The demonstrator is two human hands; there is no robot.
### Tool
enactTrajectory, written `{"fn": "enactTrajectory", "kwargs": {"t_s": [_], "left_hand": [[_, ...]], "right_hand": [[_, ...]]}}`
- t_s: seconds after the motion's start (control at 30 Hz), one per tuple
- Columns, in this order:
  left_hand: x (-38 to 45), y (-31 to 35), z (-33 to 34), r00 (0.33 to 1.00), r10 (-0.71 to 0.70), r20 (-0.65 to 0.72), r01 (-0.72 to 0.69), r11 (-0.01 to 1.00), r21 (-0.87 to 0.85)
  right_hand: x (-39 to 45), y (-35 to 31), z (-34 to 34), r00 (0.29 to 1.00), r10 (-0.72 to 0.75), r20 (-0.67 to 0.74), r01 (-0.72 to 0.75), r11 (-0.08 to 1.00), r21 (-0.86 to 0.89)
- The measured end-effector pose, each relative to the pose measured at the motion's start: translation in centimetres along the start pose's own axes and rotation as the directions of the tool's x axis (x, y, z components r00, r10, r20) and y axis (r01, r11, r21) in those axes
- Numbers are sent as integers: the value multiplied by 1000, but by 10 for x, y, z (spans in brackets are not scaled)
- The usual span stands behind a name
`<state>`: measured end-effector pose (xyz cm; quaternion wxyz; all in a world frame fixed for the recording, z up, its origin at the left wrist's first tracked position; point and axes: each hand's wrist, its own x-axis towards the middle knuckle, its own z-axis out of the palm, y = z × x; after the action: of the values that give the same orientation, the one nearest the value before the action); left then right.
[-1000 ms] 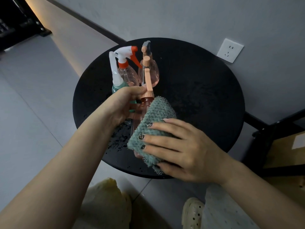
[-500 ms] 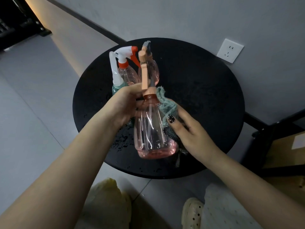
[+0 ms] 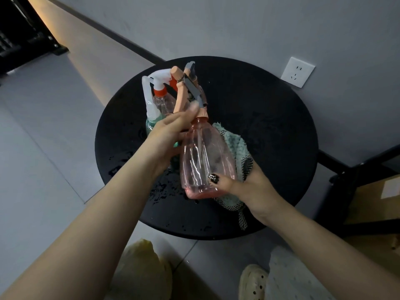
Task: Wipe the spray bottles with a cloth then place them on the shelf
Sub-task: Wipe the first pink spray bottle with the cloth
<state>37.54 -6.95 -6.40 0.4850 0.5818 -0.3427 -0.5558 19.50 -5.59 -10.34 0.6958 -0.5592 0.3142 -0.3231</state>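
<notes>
Fingers of the right hand [image 3: 249, 187] curl under the green cloth [image 3: 237, 146], the thumb pressing on the base of the pink spray bottle [image 3: 204, 159], so cloth and bottle are cupped together. Beyond it, the left hand [image 3: 171, 135] grips the bottle's neck, fingers wrapped just below the peach trigger head [image 3: 184, 94]. The bottle is held tilted above the black round worktop [image 3: 270, 126], which carries water drops near the front edge. A wet, smooth wall could slide through either grip, and the raised trigger head is close enough to knock the other spray bottles [image 3: 160, 98] standing behind. Their number is hard to make out, and no shelf shows clearly.
</notes>
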Motion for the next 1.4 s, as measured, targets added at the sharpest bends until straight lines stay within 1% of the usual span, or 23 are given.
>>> {"fn": "enactTrajectory", "kwargs": {"t_s": [0.07, 0.13, 0.23, 0.3, 0.37, 0.47, 0.53, 0.57, 0.67, 0.73, 0.8, 0.87, 0.9, 0.97, 1.03, 1.1, 1.13, 1.17, 1.2, 1.23, 1.27, 1.3, 1.4], "left_hand": [[-3, -3, 3, 1000, -13, -18, 14, 998, 54], [-5, -6, 6, 997, -51, -50, 53, 998, 33], [-2, -10, 5, 989, -73, -126, 71, 997, -20], [-2, -11, 4, 990, -85, -109, 82, 996, -28], [-1, -13, 5, 993, -111, -41, 109, 994, -31], [-1, -14, 6, 989, -151, 13, 151, 987, -61], [2, -15, 5, 985, -172, 22, 173, 982, -80], [3, -15, 3, 984, -177, 29, 179, 981, -77], [6, -16, -1, 982, -171, 74, 181, 970, -160], [9, -17, -6, 980, -181, 87, 196, 954, -225], [10, -20, -9, 980, -179, 91, 196, 950, -242], [9, -18, -7, 981, -169, 97, 188, 951, -245], [8, -17, -5, 983, -148, 108, 170, 955, -244], [5, -16, -1, 983, -115, 145, 146, 963, -225], [6, -18, 1, 978, -128, 167, 156, 973, -168], [7, -23, 1, 975, -148, 165, 167, 980, -104], [9, -25, 0, 973, -161, 164, 177, 980, -92], [9, -27, 0, 971, -172, 168, 189, 978, -93], [9, -28, -1, 970, -181, 163, 199, 975, -98], [9, -28, -1, 970, -186, 158, 204, 973, -107], [8, -27, -1, 969, -190, 156, 209, 972, -112], [8, -27, -2, 967, -193, 163, 213, 970, -113], [10, -25, -4, 956, -196, 217, 224, 968, -113]], "right_hand": [[1, 2, 1, 998, -16, -64, 13, 999, -47], [1, 4, 2, 992, -58, -111, 32, 975, -220], [-2, 6, 3, 990, -101, -95, 48, 891, -451], [-1, 2, 1, 989, -140, -50, 93, 848, -522], [2, -3, -3, 982, -186, 35, 172, 799, -576], [5, -11, -8, 965, -203, 165, 261, 687, -678], [5, -13, -9, 944, -216, 250, 330, 575, -749], [3, -14, -10, 926, -233, 298, 377, 496, -783], [-1, -16, -13, 849, -280, 449, 508, 194, -839], [-4, -17, -14, 778, -300, 553, 587, 32, -809], [-6, -18, -14, 709, -305, 636, 650, -68, -757], [-7, -20, -13, 654, -321, 685, 688, -125, -715], [-7, -21, -12, 644, -336, 688, 693, -125, -710], [-6, -21, -12, 682, -369, 631, 667, -41, -744], [-3, -19, -13, 780, -395, 486, 574, 141, -806], [1, -17, -14, 883, -375, 283, 428, 395, -813], [3, -17, -14, 919, -343, 193, 355, 510, -783], [4, -16, -13, 940, -316, 129, 301, 590, -749], [5, -15, -13, 949, -302, 92, 271, 632, -726], [5, -14, -12, 951, -299, 83, 265, 643, -718], [4, -13, -11, 947, -307, 97, 277, 623, -731], [3, -12, -10, 935, -328, 134, 308, 566, -765], [-3, -15, -9, 842, -392, 371, 487, 257, -835]]}}
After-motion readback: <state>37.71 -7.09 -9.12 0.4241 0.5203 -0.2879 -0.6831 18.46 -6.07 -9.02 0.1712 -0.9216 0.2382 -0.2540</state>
